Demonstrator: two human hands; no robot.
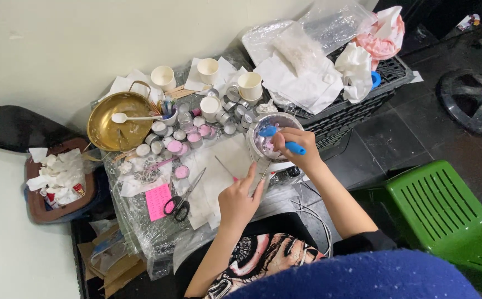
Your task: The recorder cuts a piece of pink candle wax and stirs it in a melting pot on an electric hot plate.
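Nearest the camera, the left hand (238, 199) rests on the white paper sheet (219, 177) at the table's front edge, fingers curled loosely and reaching up to touch the handle of the small metal pot (274, 135); whether it truly grips that handle cannot be told, since the fingers hide the contact. Just beyond it, the right hand (293, 145) is closed around a blue spatula (282, 138), whose blade end dips into the pot's pink, waxy contents. The pot sits between the two hands, slightly toward the right one, at the table's right edge. It looks rigid and light, though the soft mass inside may be warm and could slop, so the handle seems the safest place to hold; the spatula is slim and stiff, best gripped at mid-handle as it is. To the left lie black-handled scissors (180, 205) beside a pink note (158, 200). Farther off stand small tins (188, 135) with pink and white fillings, white cups (249, 86), and a brass pan (116, 124) holding a white spoon (133, 117). Beyond, a black crate (357, 111) carries crumpled paper.
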